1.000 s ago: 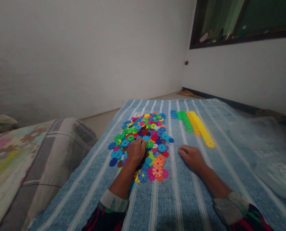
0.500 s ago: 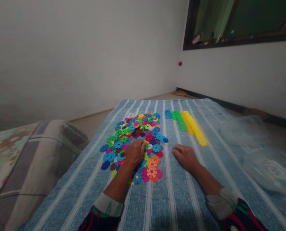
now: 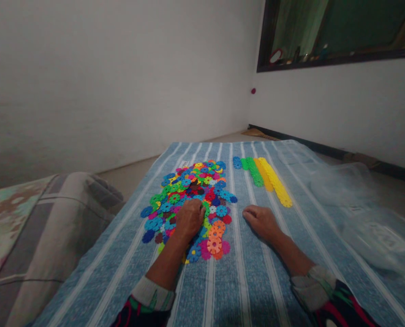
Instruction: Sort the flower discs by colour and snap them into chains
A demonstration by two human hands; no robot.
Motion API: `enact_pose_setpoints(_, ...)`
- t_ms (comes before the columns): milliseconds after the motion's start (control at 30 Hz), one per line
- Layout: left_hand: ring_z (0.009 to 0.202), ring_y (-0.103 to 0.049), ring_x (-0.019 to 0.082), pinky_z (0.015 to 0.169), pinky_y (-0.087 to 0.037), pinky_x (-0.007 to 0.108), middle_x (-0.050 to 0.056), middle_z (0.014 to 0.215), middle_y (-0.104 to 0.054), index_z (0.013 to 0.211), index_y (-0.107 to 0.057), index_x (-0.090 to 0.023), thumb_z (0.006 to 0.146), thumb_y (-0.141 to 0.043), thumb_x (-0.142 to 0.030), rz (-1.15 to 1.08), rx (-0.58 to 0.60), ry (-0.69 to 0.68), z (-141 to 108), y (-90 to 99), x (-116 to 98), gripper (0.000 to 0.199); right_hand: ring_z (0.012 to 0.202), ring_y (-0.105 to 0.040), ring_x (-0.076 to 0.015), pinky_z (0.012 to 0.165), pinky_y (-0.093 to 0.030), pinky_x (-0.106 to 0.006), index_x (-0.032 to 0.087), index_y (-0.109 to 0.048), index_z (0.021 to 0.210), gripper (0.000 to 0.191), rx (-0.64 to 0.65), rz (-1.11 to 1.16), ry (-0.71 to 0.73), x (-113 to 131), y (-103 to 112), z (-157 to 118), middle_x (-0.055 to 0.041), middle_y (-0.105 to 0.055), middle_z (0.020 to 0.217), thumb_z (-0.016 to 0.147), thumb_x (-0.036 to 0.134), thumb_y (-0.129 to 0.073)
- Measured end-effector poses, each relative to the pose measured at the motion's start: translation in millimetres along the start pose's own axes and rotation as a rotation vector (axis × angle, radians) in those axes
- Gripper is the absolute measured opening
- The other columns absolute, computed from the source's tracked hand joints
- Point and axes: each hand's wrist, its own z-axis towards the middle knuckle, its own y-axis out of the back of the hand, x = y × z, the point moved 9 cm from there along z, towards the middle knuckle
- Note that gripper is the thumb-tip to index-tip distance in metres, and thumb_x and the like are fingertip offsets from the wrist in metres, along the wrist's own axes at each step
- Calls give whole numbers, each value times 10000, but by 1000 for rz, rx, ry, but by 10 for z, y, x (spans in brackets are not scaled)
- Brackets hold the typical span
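My left hand (image 3: 190, 219) is closed and lies over the lower middle of a heap of colourful notched plastic discs (image 3: 189, 184). A green disc (image 3: 206, 209) shows right beside its fingertips. The inside of this hand is hidden from me. To the right of the heap, my right hand (image 3: 261, 221) rests on the striped cloth (image 3: 243, 290) with its fingers curled in; no disc shows in it. Beyond it lie overlapping rows of discs: a long yellow row (image 3: 275, 181), an orange row (image 3: 264, 175), a green row (image 3: 253, 171) and a short blue row (image 3: 237, 162).
Clear plastic bags (image 3: 379, 240) with white labels lie along the right side of the cloth. A grey cover (image 3: 69, 218) is bunched on the left. A white wall (image 3: 121, 81) stands behind, and a dark-framed window (image 3: 338, 32) is at the upper right.
Both hands hold nearly the same place and pose. The view has shifted very slightly; the discs and rows look unchanged.
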Motion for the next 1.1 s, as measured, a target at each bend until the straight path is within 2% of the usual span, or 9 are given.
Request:
enact_pose_setpoints(200, 1012, -594, 244, 842, -425, 318, 102, 1054, -686, 988, -643, -173, 898, -511, -273, -51, -6, -16, -23, 28, 3, 188, 779, -675, -186, 715, -427, -260, 223, -741, 844, 301, 0, 4, 19, 26, 14, -1, -31, -751, 819, 868, 356, -472)
enact_pose_setpoints(433, 1064, -582, 266, 875, -443, 352, 88, 1148, -687, 1186, -610, -199, 863, -558, -299, -121, 9, -24, -35, 13, 16, 342, 785, -677, -191, 728, -429, -262, 212, -737, 833, 296, 9, -3, 5, 6, -4, 3, -37, -747, 813, 864, 346, -474)
enact_pose_setpoints(533, 1065, -587, 271, 894, -454, 366, 96, 1138, -692, 1183, -621, -189, 846, -570, -275, -140, -4, -35, -34, 13, 11, 351, 800, -679, -193, 733, -427, -264, 209, -738, 839, 297, 7, -14, 11, 17, 8, 1, -43, -749, 828, 865, 340, -473)
enact_pose_setpoints(800, 1059, -608, 268, 936, -466, 384, 94, 1113, -702, 1154, -654, -189, 740, -638, -199, -266, -146, -43, -17, 71, 58, 414, 777, -679, -186, 722, -432, -258, 215, -742, 847, 286, 6, -6, 6, 3, 2, 1, -34, -749, 809, 866, 338, -484)
enact_pose_setpoints(933, 912, -649, 218, 832, -500, 325, 56, 965, -721, 1096, -677, -191, 711, -639, -229, -381, -118, 19, -8, 66, 119, 389, 767, -679, -184, 713, -432, -257, 218, -743, 851, 281, -3, 0, 26, 8, -2, 0, -31, -749, 798, 869, 342, -492)
enact_pose_setpoints(1100, 763, -651, 180, 708, -490, 281, 10, 839, -716, 930, -712, -210, 702, -614, -320, -490, -69, 84, -15, 69, 189, 271, 756, -678, -176, 709, -435, -248, 215, -742, 842, 272, -63, 31, 51, 37, 35, -12, -36, -749, 793, 873, 318, -493)
